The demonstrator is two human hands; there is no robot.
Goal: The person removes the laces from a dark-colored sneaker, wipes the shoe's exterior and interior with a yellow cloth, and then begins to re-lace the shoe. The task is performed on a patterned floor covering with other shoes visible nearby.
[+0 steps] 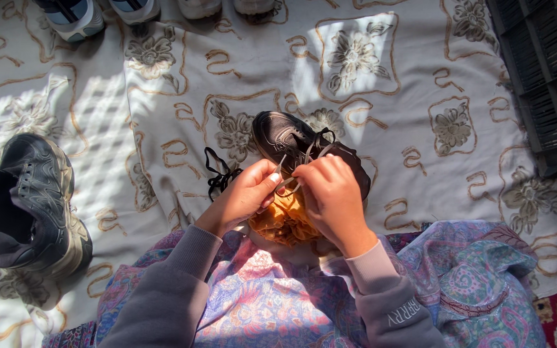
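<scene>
Nearest the camera lies the paisley-printed cloth in pink, blue and purple that covers the person's lap, with two grey knit sleeves reaching forward over it. One sleeve cuff carries a small line of pale printed lettering.

Beyond the lap, the black leather lace-up shoe rests on the cream floor sheet with brown embroidered flowers, toe pointing away and to the left. A crumpled orange-yellow rag sits bunched under the hands, between shoe and lap.

The left hand has its fingers closed in a pinch on a strand of the black shoelace beside the shoe's throat. The right hand is curled over the tongue area, fingers bent tight on the same lace just beside the left thumb; the two hands touch. A loose black lace length lies coiled on the sheet just left of the left hand.

For sound lacing, in my judgement: keep the strand taut between both pinches, feed the tip straight through the eyelet, and hold the shoe steady against the rag so it does not roll.

A second, worn black and grey sports shoe stands well apart at the left edge. Pale trainers line the top edge. A dark slatted plastic crate occupies the top right corner. No packages or signs are visible.
</scene>
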